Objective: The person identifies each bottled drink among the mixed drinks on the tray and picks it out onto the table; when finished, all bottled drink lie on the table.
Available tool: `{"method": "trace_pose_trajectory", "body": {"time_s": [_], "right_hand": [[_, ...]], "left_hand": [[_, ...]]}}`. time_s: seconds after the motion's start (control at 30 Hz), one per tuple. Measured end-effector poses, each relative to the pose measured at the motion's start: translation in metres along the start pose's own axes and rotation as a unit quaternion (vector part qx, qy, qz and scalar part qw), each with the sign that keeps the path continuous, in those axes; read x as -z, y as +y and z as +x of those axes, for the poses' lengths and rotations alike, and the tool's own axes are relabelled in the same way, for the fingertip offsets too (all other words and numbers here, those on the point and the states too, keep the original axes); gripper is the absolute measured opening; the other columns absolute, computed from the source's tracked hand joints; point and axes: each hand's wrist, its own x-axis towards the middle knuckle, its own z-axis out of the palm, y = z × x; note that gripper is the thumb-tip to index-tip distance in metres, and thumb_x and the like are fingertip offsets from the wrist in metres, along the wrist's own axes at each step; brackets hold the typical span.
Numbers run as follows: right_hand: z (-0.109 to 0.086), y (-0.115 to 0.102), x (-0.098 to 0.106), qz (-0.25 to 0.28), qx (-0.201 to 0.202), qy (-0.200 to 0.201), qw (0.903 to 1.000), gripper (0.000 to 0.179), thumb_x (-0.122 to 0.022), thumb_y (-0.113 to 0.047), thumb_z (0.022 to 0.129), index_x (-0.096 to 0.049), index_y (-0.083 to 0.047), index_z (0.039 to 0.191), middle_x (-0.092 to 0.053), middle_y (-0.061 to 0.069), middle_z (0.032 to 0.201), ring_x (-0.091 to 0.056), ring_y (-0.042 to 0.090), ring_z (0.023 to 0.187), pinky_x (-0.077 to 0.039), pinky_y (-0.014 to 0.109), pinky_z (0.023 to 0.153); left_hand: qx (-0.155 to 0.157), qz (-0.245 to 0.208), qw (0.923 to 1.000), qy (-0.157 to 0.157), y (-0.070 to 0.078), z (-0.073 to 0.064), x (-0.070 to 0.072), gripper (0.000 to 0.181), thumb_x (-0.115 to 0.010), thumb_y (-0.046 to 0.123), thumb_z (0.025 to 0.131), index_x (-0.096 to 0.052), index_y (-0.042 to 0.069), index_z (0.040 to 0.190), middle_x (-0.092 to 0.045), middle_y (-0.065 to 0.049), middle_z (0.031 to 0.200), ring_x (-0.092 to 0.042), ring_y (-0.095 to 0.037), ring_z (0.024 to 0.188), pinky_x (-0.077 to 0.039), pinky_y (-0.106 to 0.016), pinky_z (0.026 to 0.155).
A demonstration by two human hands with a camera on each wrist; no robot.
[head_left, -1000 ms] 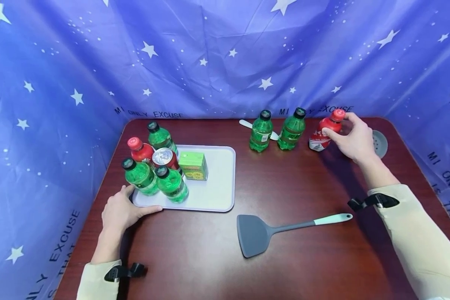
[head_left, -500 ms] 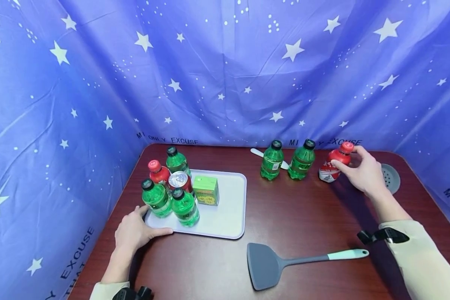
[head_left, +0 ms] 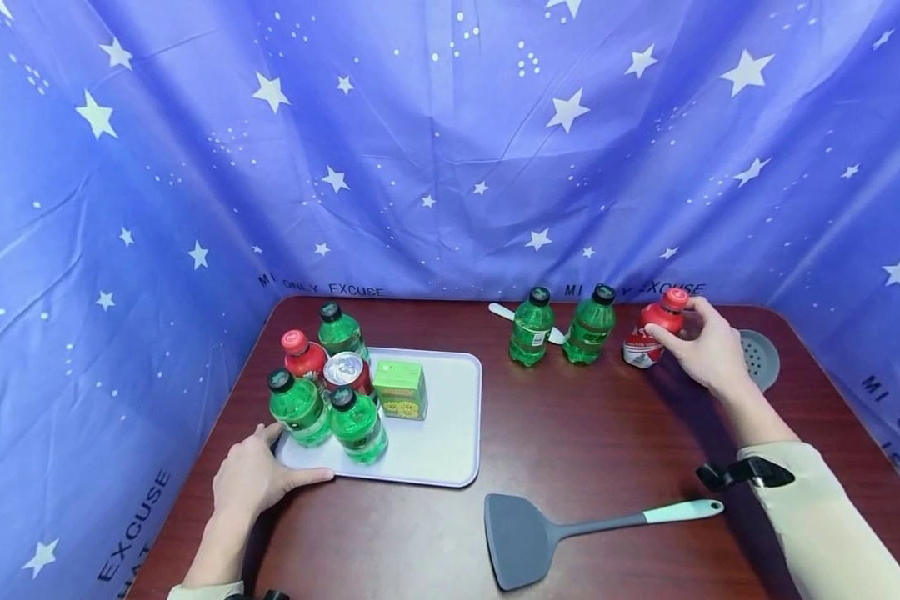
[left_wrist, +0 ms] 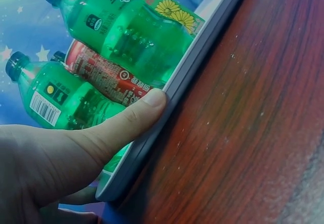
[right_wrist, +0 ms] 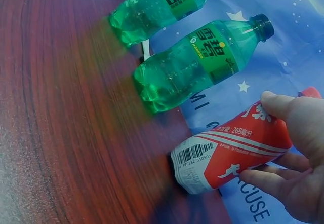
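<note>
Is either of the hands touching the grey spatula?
No, the left hand holds the tray and the right hand grips a red-capped bottle, while the grey spatula lies apart from both on the table.

Right arm: long, plain, pale cream cloth sleeve (head_left: 825,508), ending near the wrist. Round its cuff, a black band (head_left: 776,472) with a small silvery detail (head_left: 756,482) and a compact black block (head_left: 711,477) jutting off the inner side. Left arm: matching pale cream cuff (head_left: 204,592), mostly out of frame; dark piece (head_left: 274,595) beside it, cut off. Right hand (head_left: 712,348) and left hand (head_left: 251,473) bare.
</note>
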Motion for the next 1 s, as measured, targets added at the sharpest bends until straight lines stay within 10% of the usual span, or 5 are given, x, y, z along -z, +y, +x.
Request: {"method": "trace_pose_trajectory", "body": {"time_s": [0.5,0.73,1.0], "right_hand": [[-0.006,0.002,-0.007,0.005,-0.003,0.004,1.0,0.054,-0.083,-0.036,0.094,-0.059,-0.004,0.13,-0.075,0.028,0.117,-0.047,-0.022,0.076,-0.042,0.02,0.072],[-0.004,-0.002,-0.005,-0.005,-0.023,-0.016,0.9996,0.058,-0.081,-0.042,0.094,-0.06,-0.003,0.131,-0.076,0.029,0.115,-0.063,0.001,0.082,-0.047,0.032,0.078],[0.017,-0.025,0.023,0.044,-0.043,0.014,0.998,0.073,-0.084,-0.05,0.089,-0.058,-0.012,0.146,-0.071,0.024,0.137,-0.057,-0.026,0.086,-0.041,0.001,0.072]], "left_hand": [[-0.008,-0.001,1.0,-0.002,-0.004,-0.005,-0.004,0.136,-0.084,0.091,0.049,-0.056,0.007,0.152,-0.054,-0.039,0.148,-0.063,-0.058,0.119,-0.057,-0.065,0.078],[-0.012,-0.001,0.9999,0.007,-0.006,-0.007,-0.004,0.134,-0.085,0.09,0.048,-0.058,0.008,0.15,-0.058,-0.036,0.146,-0.064,-0.057,0.117,-0.057,-0.065,0.076],[-0.016,0.001,0.9998,0.009,-0.002,-0.004,-0.001,0.134,-0.084,0.091,0.05,-0.057,0.007,0.151,-0.057,-0.037,0.146,-0.064,-0.058,0.116,-0.057,-0.065,0.076]]}}
